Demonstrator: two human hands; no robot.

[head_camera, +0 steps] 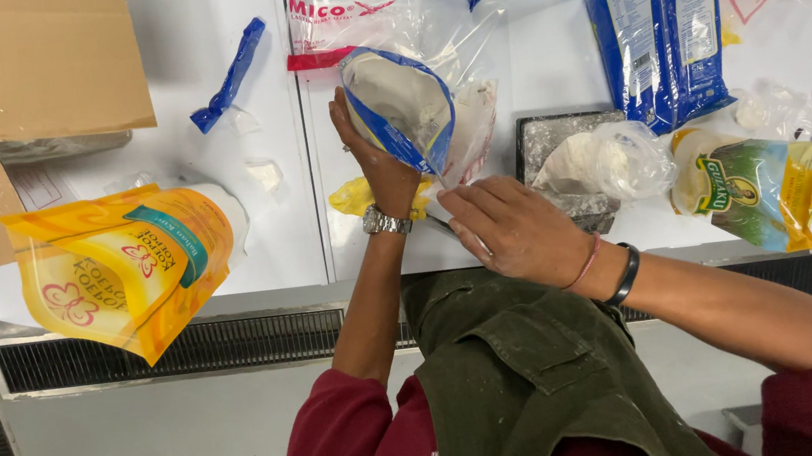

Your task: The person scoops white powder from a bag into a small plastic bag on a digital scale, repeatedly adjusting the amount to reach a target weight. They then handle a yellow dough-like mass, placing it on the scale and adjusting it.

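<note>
My left hand (374, 161) grips an open blue-and-white bag (400, 108) with white powder inside, holding it upright over the white table (212, 108). A clear plastic bag (471, 131) sits right behind it. My right hand (517, 231) rests near the table's front edge, just below the bag, holding a thin metal handle (436, 223) whose end is hidden. A silver watch is on my left wrist and a black band on my right.
A large yellow-orange bag (129, 267) lies at the left. A cardboard box (47, 65) stands at the back left. A grey tray (558, 142) holds a clear bag of white powder (610, 161). Blue packets (662, 30) and a green-yellow bag (754, 186) lie at the right.
</note>
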